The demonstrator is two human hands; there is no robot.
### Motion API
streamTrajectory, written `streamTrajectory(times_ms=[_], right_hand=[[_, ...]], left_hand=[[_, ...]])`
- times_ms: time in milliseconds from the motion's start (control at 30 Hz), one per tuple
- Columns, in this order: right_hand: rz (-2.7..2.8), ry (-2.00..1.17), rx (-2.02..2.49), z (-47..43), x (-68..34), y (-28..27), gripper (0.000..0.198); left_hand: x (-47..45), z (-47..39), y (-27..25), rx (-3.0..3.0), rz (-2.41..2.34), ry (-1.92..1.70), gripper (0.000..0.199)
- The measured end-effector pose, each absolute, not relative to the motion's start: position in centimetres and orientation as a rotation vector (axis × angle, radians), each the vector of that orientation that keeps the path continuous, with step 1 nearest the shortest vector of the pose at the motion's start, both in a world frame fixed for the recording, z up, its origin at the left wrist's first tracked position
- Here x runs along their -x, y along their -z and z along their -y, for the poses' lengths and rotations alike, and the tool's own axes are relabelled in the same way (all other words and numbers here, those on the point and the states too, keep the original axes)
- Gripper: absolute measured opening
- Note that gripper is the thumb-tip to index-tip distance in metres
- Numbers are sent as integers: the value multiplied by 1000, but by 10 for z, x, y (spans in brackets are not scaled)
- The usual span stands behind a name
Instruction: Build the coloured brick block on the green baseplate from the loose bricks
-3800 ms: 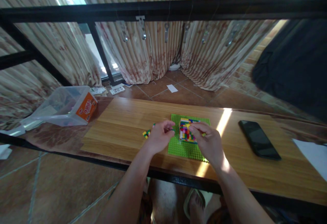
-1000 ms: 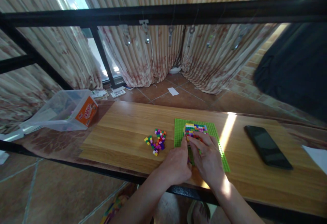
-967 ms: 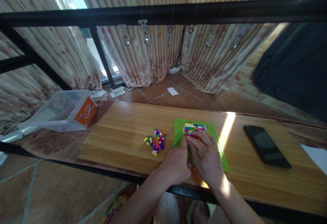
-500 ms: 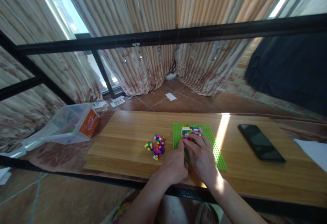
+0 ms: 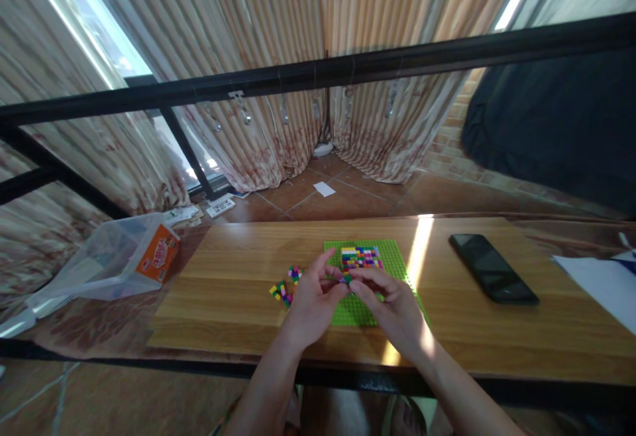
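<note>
My left hand (image 5: 317, 300) and my right hand (image 5: 393, 305) meet over the green studded baseplate (image 5: 355, 315), thumbs and fingers pinched. Between their fingertips are small toy bricks (image 5: 346, 279), green and purple, partly hidden by the fingers. Just beyond them, a block of many-coloured bricks (image 5: 361, 257) stands on the baseplate, its near side partly covered by my fingers. To the left, a loose pile of small coloured bricks (image 5: 281, 292) lies on the wooden board, partly behind my left hand.
A black phone (image 5: 493, 269) lies on the wooden tabletop (image 5: 213, 283) at the right, with white paper (image 5: 591, 283) beyond it. At the left sits a clear plastic bin (image 5: 106, 250) with an orange label. A dark metal bar (image 5: 278, 78) crosses behind the table.
My hands have drawn back from the brick block and lifted slightly, uncovering more of it. The left hand has moved left, now overlapping the loose pile. The view has shifted a little.
</note>
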State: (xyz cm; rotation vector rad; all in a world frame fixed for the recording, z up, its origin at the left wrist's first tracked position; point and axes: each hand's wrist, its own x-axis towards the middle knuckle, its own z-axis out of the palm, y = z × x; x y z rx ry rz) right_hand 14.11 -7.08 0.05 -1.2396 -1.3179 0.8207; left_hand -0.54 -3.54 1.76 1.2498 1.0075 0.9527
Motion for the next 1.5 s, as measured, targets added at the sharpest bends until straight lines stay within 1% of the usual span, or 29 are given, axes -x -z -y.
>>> streamTrajectory(times_ms=[200,467,700,767,867,967,1100,1300,1500], right_hand=[[1189,-991,1145,69,-146,-1,18],[1206,-1046,1145,73,-149,-5,18],[1128,-1058,1152,69,-152,-2,22],[1156,-952,1180,67,-157,-2,19],[1276,-642,1281,64,-167,-1,15],[1458,-432,1344,62,-172,2,15],[1689,-288,1375,58,-168,10,19],[1945,-33,1372,49,-164,18,27],[1991,10,1368,48,-162,20,25]], left_hand=[[0,39,-25,-1250,-921,-945,66],[-1,39,-27,-1265,-921,-894,52],[4,37,-29,-1296,-891,-849,51],[10,33,-28,-1333,-929,-837,49],[22,25,-22,-1435,-1066,-826,41],[30,21,-13,-1570,-1200,-737,38],[28,26,-9,-1719,-1226,-577,44],[20,32,-12,-1794,-1211,-506,46],[19,32,-6,-1828,-1194,-521,49]])
